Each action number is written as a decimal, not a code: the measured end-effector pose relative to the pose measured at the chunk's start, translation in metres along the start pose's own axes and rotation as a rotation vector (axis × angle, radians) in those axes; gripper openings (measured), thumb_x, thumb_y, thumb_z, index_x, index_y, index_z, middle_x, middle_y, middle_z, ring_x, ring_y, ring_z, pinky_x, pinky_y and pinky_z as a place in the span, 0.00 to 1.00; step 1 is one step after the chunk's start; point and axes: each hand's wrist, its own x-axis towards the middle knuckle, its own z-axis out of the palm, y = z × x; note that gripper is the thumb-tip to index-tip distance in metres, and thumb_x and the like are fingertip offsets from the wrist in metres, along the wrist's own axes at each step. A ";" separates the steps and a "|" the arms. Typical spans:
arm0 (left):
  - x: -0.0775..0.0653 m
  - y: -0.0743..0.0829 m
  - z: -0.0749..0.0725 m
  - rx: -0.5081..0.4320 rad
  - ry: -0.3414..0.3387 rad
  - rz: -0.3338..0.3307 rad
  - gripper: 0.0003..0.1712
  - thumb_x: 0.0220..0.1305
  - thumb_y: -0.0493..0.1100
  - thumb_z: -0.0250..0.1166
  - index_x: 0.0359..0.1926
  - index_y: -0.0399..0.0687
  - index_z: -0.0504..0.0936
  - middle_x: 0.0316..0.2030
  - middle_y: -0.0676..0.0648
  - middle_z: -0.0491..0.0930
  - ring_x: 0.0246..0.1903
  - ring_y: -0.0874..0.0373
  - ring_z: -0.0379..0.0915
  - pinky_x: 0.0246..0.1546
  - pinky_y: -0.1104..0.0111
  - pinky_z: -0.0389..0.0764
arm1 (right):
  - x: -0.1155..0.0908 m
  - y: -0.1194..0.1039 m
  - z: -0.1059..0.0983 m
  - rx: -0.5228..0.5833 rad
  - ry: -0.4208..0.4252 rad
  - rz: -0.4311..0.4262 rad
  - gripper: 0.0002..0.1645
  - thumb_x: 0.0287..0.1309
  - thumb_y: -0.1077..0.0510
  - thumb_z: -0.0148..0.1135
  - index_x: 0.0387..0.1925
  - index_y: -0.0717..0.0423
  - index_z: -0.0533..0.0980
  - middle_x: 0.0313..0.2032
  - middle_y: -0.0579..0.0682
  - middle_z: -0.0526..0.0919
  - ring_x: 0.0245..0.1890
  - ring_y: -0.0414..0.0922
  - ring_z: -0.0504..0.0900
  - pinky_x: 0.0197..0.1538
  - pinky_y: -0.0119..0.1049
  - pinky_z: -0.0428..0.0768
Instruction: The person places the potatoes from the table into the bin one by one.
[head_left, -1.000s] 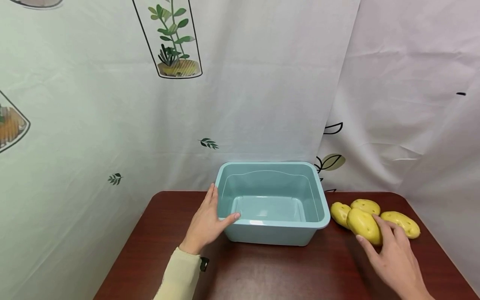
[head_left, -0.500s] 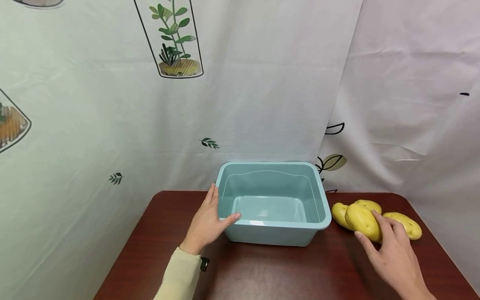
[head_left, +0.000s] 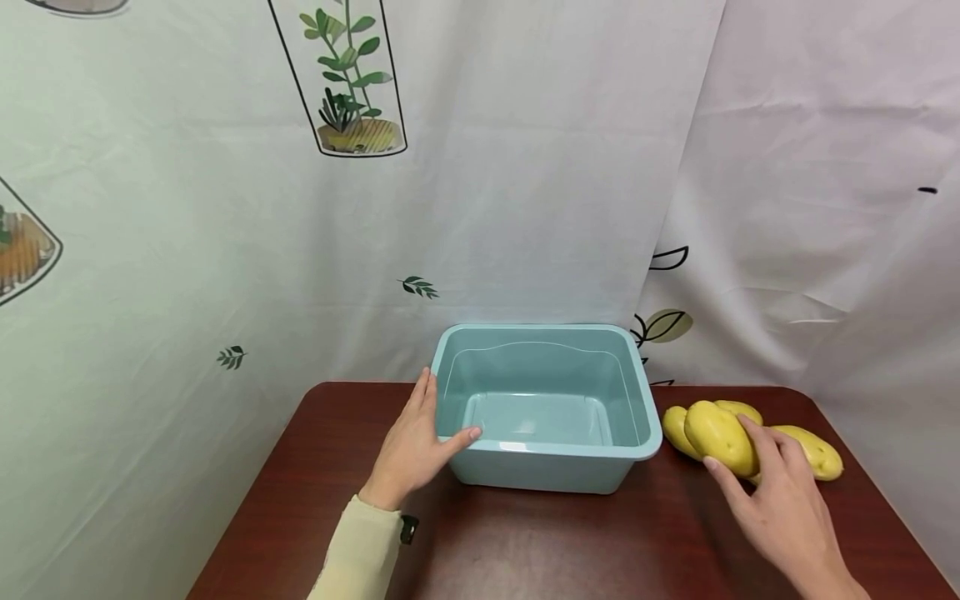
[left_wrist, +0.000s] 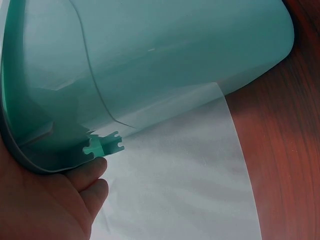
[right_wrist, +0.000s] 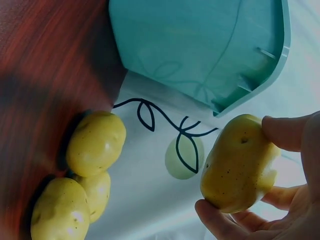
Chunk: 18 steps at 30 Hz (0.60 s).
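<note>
A light blue plastic basin [head_left: 540, 471] stands at the back middle of the table with nothing in it. My left hand [head_left: 408, 450] rests at its front left corner, thumb across the front rim and straight fingers along the left side. In the left wrist view, the fingertips [left_wrist: 95, 167] lie just under the rim outside. My right hand [head_left: 791, 500] holds a yellow potato [right_wrist: 239, 165] between thumb and fingers, raised above the table to the right of the basin. Three more potatoes [right_wrist: 96, 144] lie behind and below it, partly covered in the head view by the held one.
The dark red-brown wooden table [head_left: 510, 550] has rounded back corners. A pale printed curtain [head_left: 525, 208] hangs close behind the basin and down both sides. A dark watch [head_left: 408, 528] sits at the left sleeve cuff [head_left: 367, 533].
My right hand has lifted the potato a little, shifting it slightly up and left over the others. The left hand and basin have stayed put.
</note>
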 end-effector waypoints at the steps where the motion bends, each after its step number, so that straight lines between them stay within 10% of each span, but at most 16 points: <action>1: 0.000 0.000 0.000 -0.001 0.000 0.000 0.63 0.60 0.71 0.65 0.79 0.38 0.46 0.80 0.46 0.41 0.77 0.48 0.44 0.69 0.47 0.61 | 0.000 0.000 0.000 0.000 0.001 0.001 0.42 0.62 0.49 0.70 0.70 0.63 0.65 0.54 0.69 0.67 0.51 0.64 0.67 0.40 0.63 0.69; 18: 0.000 0.000 -0.001 -0.005 0.001 0.011 0.65 0.59 0.74 0.63 0.79 0.37 0.46 0.80 0.45 0.40 0.77 0.47 0.44 0.69 0.47 0.60 | 0.005 -0.009 0.000 0.021 0.021 -0.012 0.42 0.61 0.50 0.71 0.70 0.61 0.65 0.56 0.68 0.67 0.53 0.66 0.68 0.44 0.64 0.68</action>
